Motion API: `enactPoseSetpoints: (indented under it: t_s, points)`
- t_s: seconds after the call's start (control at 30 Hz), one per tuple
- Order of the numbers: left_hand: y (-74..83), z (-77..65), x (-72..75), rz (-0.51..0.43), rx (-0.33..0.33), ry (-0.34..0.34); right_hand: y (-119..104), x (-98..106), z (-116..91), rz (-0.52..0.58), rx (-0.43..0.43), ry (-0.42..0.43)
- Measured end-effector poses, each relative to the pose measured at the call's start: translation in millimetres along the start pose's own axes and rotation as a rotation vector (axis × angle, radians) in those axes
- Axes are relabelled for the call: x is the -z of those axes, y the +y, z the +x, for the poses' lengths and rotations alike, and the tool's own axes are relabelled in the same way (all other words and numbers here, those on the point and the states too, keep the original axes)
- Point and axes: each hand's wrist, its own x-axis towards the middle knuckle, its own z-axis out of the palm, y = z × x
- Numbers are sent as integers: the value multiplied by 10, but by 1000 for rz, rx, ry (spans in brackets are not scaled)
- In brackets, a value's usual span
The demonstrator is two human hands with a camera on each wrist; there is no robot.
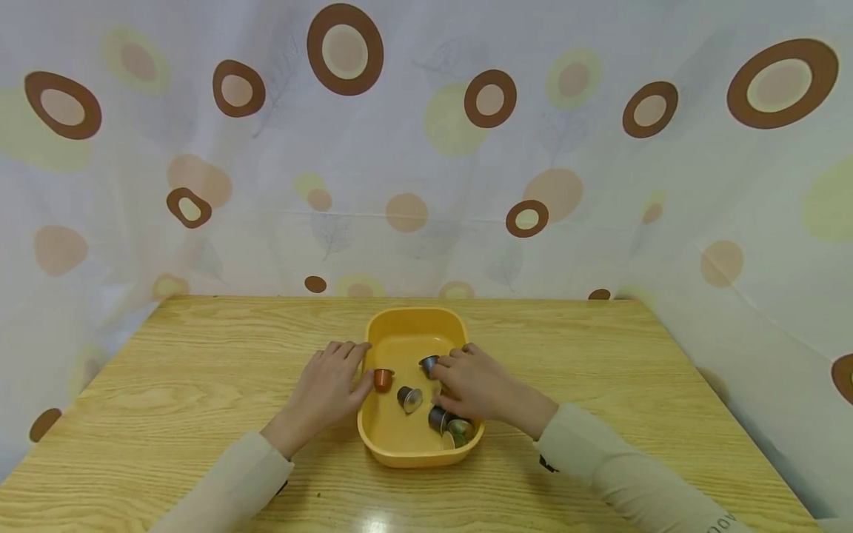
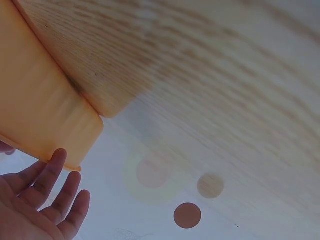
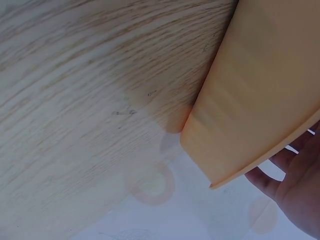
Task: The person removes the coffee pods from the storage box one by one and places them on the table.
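Note:
A yellow plastic basin [image 1: 413, 460] on the table holds several coffee capsules. My left hand [image 1: 326, 385] rests at its left rim, thumb over the edge; in the left wrist view its loosely spread fingers [image 2: 52, 175] lie along the outside. Inside that rim stands an orange capsule [image 1: 383, 380]. A dark capsule [image 1: 409, 399] lies on its side mid-basin. My right hand [image 1: 476, 381] reaches over the right rim and pinches a pale-edged capsule [image 1: 436, 392], mostly hidden by the fingers. A blue-grey capsule [image 1: 429, 363] touches its fingertips. Below the thumb are a black capsule [image 1: 438, 419] and a greenish one [image 1: 460, 429].
The wooden table [image 1: 233, 348] extends on both sides of the basin. A white patterned cloth [image 1: 413, 148] hangs behind the table and along its sides. The basin's tall outer wall [image 3: 250, 90] hides the right fingertips in the right wrist view.

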Motion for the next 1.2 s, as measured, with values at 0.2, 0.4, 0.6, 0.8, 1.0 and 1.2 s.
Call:
enactPoseSetpoints:
  t_s: [0.2,0.4,0.6,0.8,1.0,1.2]
  points:
    - [9,4,0,7,2,3,-14,-18,12,-34,26,-16]
    - [6,-4,-4,5,9,6,-27,-20,17,-47,46,-10]
    - [5,-9,-5,2,10,13,-39,0,21,-43,54,-13]
    - [6,-11,-5,5,7,12,-50,9,32,-36,48,-33]
    - [10,-7,-7,1,9,11,-54,12,43,-34,49,-24]
    - [14,-5,-11,-4,9,11,-58,16,67,-61,36,-43]
